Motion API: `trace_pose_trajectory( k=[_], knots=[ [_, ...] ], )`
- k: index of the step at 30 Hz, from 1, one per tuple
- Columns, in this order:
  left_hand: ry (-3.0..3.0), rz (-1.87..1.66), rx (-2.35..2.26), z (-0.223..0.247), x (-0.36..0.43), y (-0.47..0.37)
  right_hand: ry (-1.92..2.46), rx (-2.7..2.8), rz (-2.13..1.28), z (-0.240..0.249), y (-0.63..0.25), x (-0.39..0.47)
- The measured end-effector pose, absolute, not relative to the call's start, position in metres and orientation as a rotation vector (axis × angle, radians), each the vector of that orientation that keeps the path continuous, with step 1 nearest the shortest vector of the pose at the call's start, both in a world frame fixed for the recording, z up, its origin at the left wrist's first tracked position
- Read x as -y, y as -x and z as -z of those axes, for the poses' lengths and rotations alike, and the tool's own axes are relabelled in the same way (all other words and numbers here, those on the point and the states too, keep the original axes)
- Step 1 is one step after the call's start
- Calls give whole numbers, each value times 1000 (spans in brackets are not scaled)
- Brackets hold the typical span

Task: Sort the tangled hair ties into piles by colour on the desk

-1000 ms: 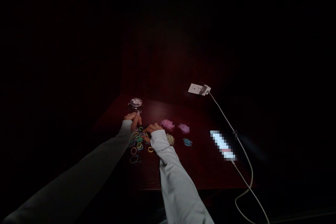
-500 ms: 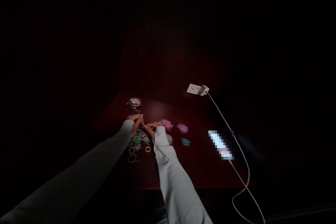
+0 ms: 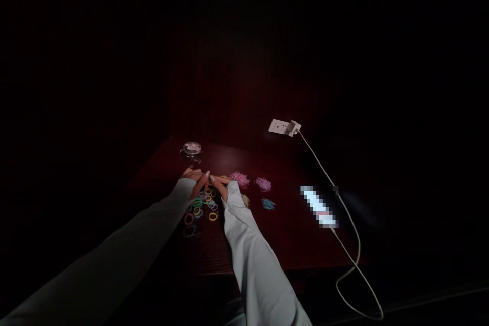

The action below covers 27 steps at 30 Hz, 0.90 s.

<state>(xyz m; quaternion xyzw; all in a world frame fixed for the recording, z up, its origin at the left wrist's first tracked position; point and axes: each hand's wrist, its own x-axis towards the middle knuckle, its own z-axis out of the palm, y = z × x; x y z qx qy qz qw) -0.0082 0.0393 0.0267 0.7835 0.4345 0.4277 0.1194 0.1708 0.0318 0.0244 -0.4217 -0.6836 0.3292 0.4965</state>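
L hand [image 3: 197, 180] & R hand [image 3: 221, 185] almost meet at far edge of bands [image 3: 197, 200], prob. b/c they're small; grips: can't tell.

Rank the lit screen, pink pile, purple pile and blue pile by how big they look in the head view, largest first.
1. Lit screen
2. Pink pile
3. Purple pile
4. Blue pile
Pixelation roughens the screen's edges, but it looks clearly largest.
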Motion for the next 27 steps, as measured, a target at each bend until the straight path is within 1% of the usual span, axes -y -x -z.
trace_pose_trajectory(
  k=[5, 13, 19, 23, 27],
  knots=[
    [-2241, -1265, -1160, -26, -48, 13, 1005, 1687, -803, -32, -170, -26],
    [-2250, -1370, -1162, -45, -20, 2, 1006, 1634, -807, -33, -167, -22],
    [-2195, -1448, -1079, -48, -17, -3, 979, 1660, -814, -30, -170, -28],
    [-2243, -1401, -1100, -50, -18, 0, 1048, 1644, -785, -31, -168, -29],
    [-2289, -1331, -1109, -48, -22, 3, 1143, 1491, -749, -30, -165, -28]
  ],
)
